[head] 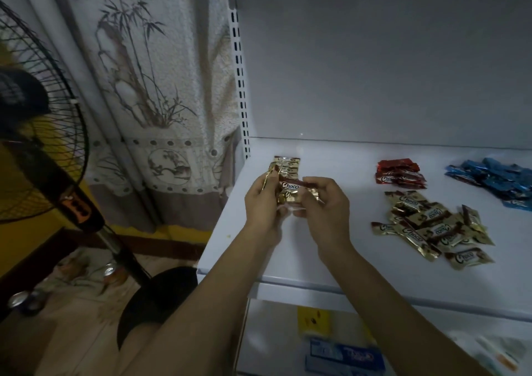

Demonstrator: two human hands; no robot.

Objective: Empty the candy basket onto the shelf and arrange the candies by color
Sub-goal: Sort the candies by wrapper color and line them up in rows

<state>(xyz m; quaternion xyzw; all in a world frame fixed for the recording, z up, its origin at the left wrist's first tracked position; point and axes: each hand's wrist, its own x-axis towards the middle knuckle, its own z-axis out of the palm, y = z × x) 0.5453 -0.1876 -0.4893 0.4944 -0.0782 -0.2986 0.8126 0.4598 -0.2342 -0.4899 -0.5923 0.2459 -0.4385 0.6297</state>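
Hands, left (pixel 263 200) and right (pixel 325 203), pinched gold candies (pixel 289 187) over the shelf (pixel 316 249). Sorting seemed half done. Next, probably, laying them in a gold row.

Only one camera here, worn on the person's head, wide-angled, facing forward and tipped down over both forearms onto the white shelf (pixel 339 159). It's near: left hand (pixel 260 203) and right hand (pixel 325 207), holding candies (pixel 289 187), sit mid-frame; a fan (pixel 34 145) crowds the left edge.
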